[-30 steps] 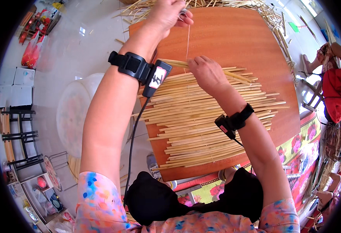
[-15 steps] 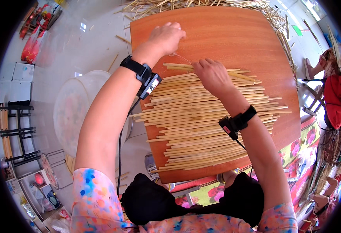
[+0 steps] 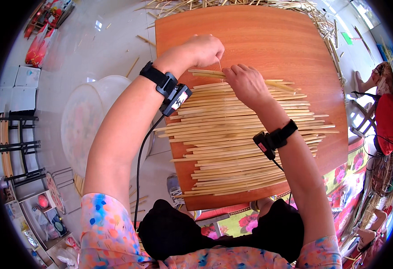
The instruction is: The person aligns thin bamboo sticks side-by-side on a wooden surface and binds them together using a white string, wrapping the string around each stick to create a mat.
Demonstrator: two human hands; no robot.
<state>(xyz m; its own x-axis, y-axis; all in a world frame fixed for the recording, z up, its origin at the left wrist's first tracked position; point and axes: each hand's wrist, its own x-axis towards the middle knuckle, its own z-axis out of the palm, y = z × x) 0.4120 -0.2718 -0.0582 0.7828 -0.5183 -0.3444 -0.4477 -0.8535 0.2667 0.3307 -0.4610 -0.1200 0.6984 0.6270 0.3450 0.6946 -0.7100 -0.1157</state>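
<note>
Left hand [image 3: 207,50], fingers closed, is pinching 1 thread [image 3: 220,65] | right hand [image 3: 248,87], curled, is gripping at least 2 stalks [image 3: 205,72] | 1 counter [image 3: 268,36] is carrying 1 wide stalk row [image 3: 225,136]

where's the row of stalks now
In the head view, the row of stalks lies mostly right of centre on the brown table, its upper edge by the right hand.

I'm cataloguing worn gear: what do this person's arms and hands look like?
Left hand and right hand look ungloved. Each wrist wears a black strap and boxy black device: the left device bears a white label with a dark marking, the right device a reddish label. Black cables trail from both. Short sleeves are pink-orange, splashed blue.
</note>
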